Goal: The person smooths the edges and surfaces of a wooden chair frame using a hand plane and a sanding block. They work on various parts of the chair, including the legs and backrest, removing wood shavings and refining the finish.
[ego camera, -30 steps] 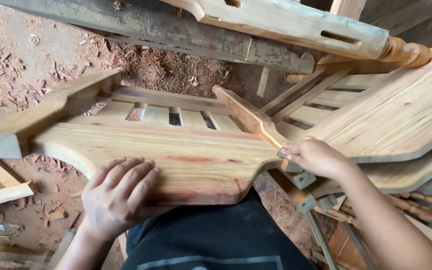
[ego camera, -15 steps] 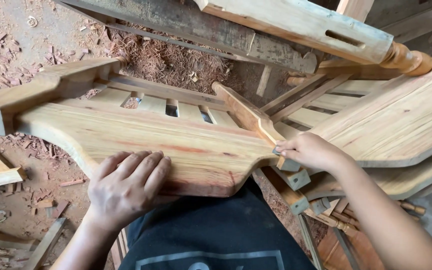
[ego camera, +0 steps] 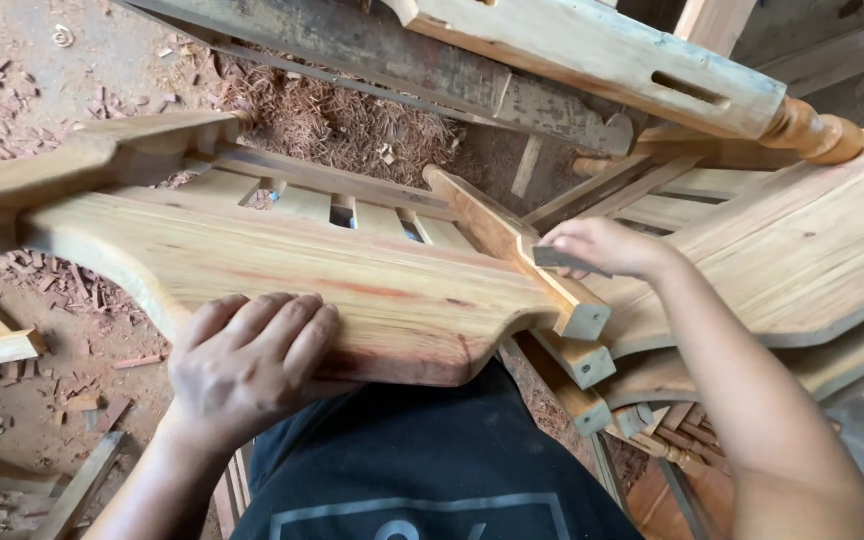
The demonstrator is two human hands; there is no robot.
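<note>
A wooden chair part (ego camera: 282, 260) with a curved top board and slats lies across my lap. My left hand (ego camera: 247, 365) presses flat on the near edge of that board, fingers spread. My right hand (ego camera: 607, 247) pinches a small flat grey scraper blade (ego camera: 564, 260) against the angled side post (ego camera: 512, 245) at the board's right end. The post's cut end sticks out below the blade.
More unfinished curved wooden boards (ego camera: 802, 250) are stacked at right. A turned post with mortise slots (ego camera: 612, 55) and a weathered beam (ego camera: 352, 45) cross overhead. Wood shavings (ego camera: 342, 125) and offcuts litter the dirt floor at left.
The view has shifted slightly and the chair part sits lower-left in frame. My right hand with the blade has moved a little along the side post; my left hand stays pressed on the board.
</note>
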